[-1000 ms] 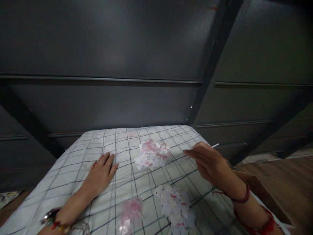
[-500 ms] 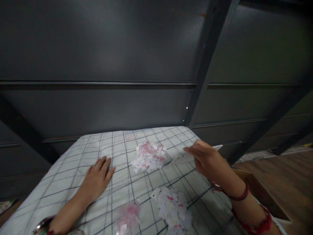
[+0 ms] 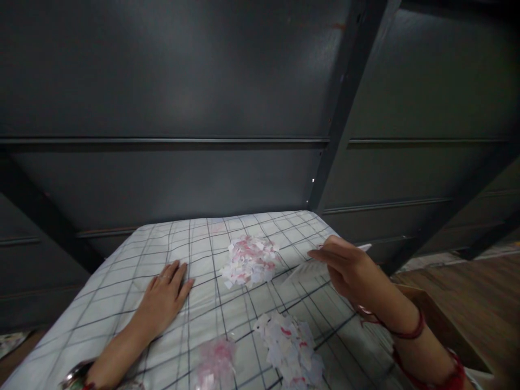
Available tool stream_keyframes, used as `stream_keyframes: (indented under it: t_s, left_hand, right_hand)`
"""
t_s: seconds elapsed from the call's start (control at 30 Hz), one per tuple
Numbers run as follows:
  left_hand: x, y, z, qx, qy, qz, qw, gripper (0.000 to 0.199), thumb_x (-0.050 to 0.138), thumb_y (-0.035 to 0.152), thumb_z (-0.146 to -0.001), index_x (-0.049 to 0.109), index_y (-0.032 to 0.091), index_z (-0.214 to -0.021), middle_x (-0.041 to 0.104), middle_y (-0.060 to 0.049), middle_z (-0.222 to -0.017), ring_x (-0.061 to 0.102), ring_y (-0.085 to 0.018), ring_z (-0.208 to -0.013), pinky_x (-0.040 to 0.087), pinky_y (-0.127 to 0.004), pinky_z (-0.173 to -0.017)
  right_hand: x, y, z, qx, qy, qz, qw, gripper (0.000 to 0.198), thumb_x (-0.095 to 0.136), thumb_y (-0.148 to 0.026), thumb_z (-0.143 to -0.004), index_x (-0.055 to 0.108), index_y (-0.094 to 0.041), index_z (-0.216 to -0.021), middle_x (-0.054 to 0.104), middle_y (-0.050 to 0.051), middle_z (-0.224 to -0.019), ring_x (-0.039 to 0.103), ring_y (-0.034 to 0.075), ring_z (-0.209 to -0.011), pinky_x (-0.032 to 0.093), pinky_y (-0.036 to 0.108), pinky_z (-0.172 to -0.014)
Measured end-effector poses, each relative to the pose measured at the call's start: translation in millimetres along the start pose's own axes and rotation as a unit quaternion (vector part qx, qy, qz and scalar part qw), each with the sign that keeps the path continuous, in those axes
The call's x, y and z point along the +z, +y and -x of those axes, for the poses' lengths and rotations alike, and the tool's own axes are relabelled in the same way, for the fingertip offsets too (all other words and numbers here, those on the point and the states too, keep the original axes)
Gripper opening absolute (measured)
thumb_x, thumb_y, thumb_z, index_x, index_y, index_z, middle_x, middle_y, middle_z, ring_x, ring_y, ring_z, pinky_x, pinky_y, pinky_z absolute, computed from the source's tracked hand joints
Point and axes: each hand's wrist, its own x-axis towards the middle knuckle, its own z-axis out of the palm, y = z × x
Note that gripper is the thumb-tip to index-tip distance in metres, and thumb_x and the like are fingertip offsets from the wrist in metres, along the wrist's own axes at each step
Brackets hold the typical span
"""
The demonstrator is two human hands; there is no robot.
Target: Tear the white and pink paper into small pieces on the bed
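Note:
My left hand lies flat on the checked cloth, fingers stretched out, a ring on one finger. My right hand is closed around a thin white flat thing with a ribbed, blurred face; its exact kind I cannot make out. One end of this piece points toward a pile of white and pink paper scraps at the middle of the cloth. Nearer to me lies a second pile of white scraps with red marks. To its left sits a clear plastic bag with pink contents.
Beyond the far edge of the cloth-covered surface stands a dark metal panel wall with a slanting post. An open cardboard box is on the right, below my forearm, by the wooden floor.
The view has shifted slightly. My right hand still grips the white flat thing, which is tilted a little differently. My left hand rests in the same place, and both piles look unchanged.

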Motion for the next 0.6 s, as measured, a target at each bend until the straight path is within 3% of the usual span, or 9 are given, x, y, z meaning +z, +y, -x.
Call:
stream_keyframes:
  t_s: [0.1,0.33,0.43,0.6]
  left_hand:
    - [1.6,-1.0,0.3,-0.001,0.008,-0.003,1.0,0.056,0.025,0.043,-0.089,0.048,0.007,-0.125,0.046,-0.02,-0.131,0.04,-0.032,-0.122,0.036,-0.048,-0.096]
    - [3.6,-1.9,0.2,0.007,0.016,-0.006,1.0,0.056,0.025,0.042,-0.089,0.048,0.005,-0.125,0.047,-0.021,-0.13,0.041,-0.032,-0.122,0.036,-0.048,-0.096]
    - [2.9,-1.5,0.2,-0.004,0.004,-0.014,1.0,0.057,0.025,0.043,-0.089,0.047,0.006,-0.126,0.046,-0.02,-0.132,0.041,-0.032,-0.122,0.035,-0.047,-0.097]
    - [1.3,-0.2,0.2,-0.009,0.003,-0.023,1.0,0.055,0.026,0.042,-0.088,0.048,0.008,-0.126,0.047,-0.017,-0.132,0.041,-0.029,-0.123,0.034,-0.044,-0.098]
  right_hand:
    - [1.0,3.2,-0.3,0.002,-0.031,-0.008,0.999,0.039,0.034,0.005,-0.069,0.061,-0.013,-0.09,0.05,0.005,-0.069,0.046,0.015,-0.065,0.045,0.028,-0.056]
    - [15.2,-19.1,-7.9,-0.09,0.051,-0.018,0.995,0.04,0.035,0.004,-0.073,0.055,-0.013,-0.103,0.055,0.005,-0.075,0.047,0.017,-0.074,0.047,0.032,-0.064]
    - [12.6,-13.1,-4.9,-0.067,0.064,-0.005,0.996,0.041,0.035,0.004,-0.073,0.056,-0.013,-0.103,0.056,0.006,-0.076,0.047,0.017,-0.073,0.047,0.032,-0.061]
    - [12.6,-12.6,-5.3,-0.057,0.031,0.02,0.998,0.037,0.033,0.005,-0.072,0.06,-0.011,-0.092,0.052,0.006,-0.068,0.046,0.017,-0.066,0.046,0.03,-0.056]
